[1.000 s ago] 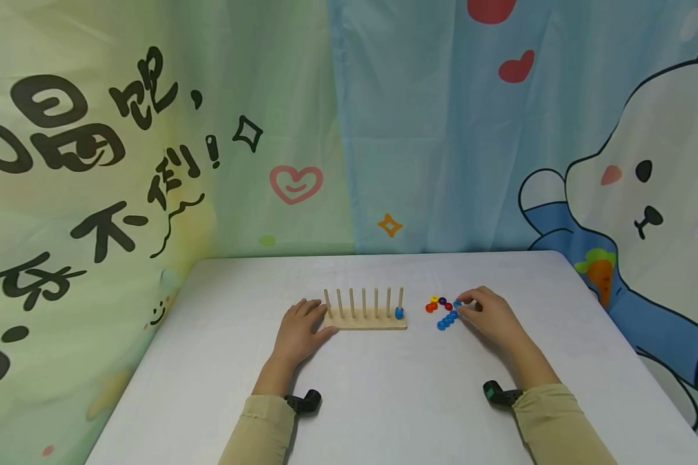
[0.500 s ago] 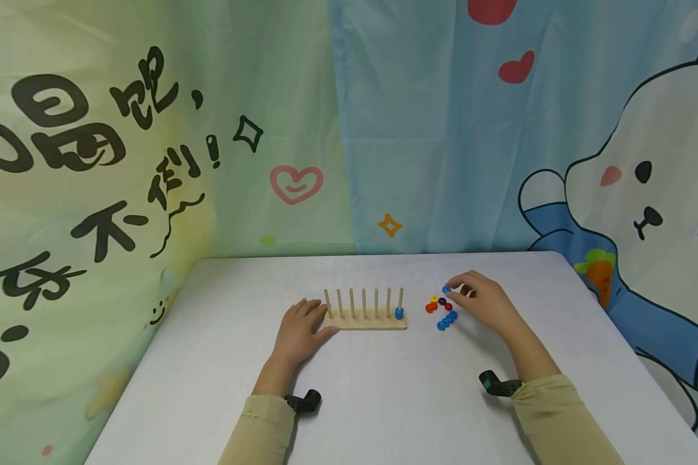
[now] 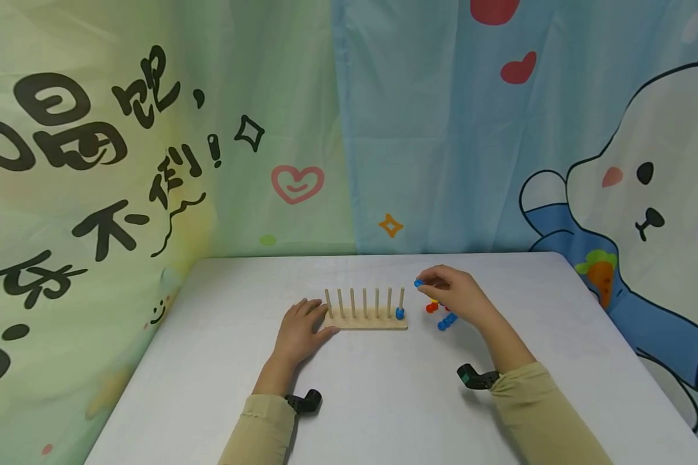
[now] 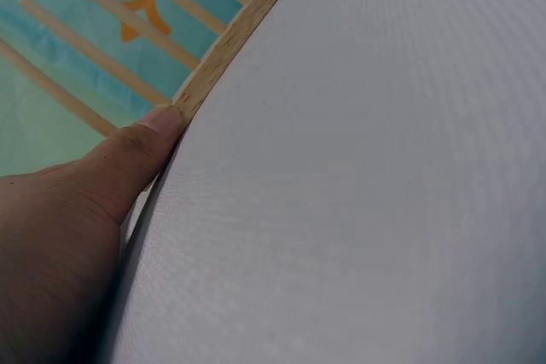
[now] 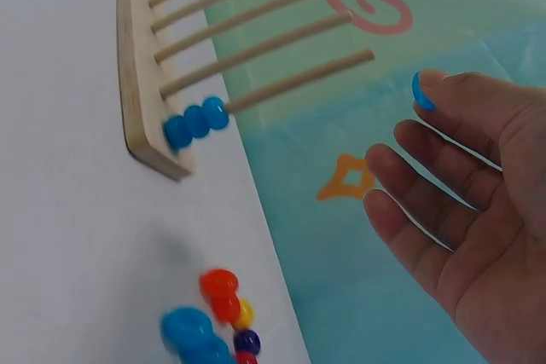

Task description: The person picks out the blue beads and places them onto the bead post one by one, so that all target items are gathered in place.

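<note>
Right hand [image 3: 455, 292] has shifted left since half a second ago, carrying a blue bead [image 3: 419, 283] off from over the loose pile toward the wooden rack [image 3: 365, 324]. Left hand [image 3: 302, 326] and rack: same place as before.

Largest first. Printed curtain [image 3: 407, 129] hangs beyond both hands. White table [image 3: 372, 394] is under them. Tan sleeves [image 3: 549, 416] cover both forearms, each with a small black camera [image 3: 474, 376] at the wrist.

Rack sits between the hands, seven upright pegs, left end in the left hand. Left hand holds that end: thumb against the near edge of the base, fingers around the far side.

Right hand is above the table, just to the right of the rack's right end. Thumb and index finger pinch the one blue bead; other fingers loosely bent, nothing in them. Bead is near the end peg [image 3: 402, 297], not on it.

That end peg, the one closest to the right hand, carries three stacked blue beads [image 5: 197, 121] at its foot.

Loose beads lie below the right hand: some blue ones [image 5: 188, 327] on the near side, then two red-orange [image 5: 220, 283], one yellow [image 5: 245, 314], one purple [image 5: 246, 343], one dark red [image 5: 247, 358].
</note>
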`<state>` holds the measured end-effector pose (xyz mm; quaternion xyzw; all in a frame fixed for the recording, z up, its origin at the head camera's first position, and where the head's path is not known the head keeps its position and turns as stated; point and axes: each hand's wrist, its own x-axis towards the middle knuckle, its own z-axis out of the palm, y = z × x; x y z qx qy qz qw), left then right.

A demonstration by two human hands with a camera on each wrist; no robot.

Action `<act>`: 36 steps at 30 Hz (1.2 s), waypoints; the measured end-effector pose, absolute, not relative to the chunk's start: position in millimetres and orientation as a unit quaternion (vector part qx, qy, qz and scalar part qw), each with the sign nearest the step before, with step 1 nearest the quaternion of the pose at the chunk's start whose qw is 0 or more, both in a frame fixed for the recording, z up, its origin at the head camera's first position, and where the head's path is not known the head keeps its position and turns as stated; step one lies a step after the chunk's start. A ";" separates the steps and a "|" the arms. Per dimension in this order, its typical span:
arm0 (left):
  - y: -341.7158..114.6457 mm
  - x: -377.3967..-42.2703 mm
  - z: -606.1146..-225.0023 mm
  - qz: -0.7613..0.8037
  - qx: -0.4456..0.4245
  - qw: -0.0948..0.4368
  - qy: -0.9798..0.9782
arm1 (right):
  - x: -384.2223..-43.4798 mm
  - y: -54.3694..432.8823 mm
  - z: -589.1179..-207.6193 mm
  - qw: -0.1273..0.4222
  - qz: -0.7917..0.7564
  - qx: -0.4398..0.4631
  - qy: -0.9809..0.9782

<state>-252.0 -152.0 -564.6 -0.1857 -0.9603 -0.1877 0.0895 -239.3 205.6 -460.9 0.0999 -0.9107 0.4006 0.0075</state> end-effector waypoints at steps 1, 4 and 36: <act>-151.9 -252.1 -564.8 -0.188 -0.185 0.090 -0.960 | -240.1 203.1 -461.4 0.005 0.402 0.101 -0.910; -151.7 -252.2 -565.1 -0.187 -0.185 0.089 -0.961 | -241.3 196.8 -462.6 0.000 0.409 0.109 -0.906; -151.5 -249.6 -560.5 -0.190 -0.189 0.097 -0.958 | -250.6 181.0 -480.7 0.016 0.381 0.161 -0.910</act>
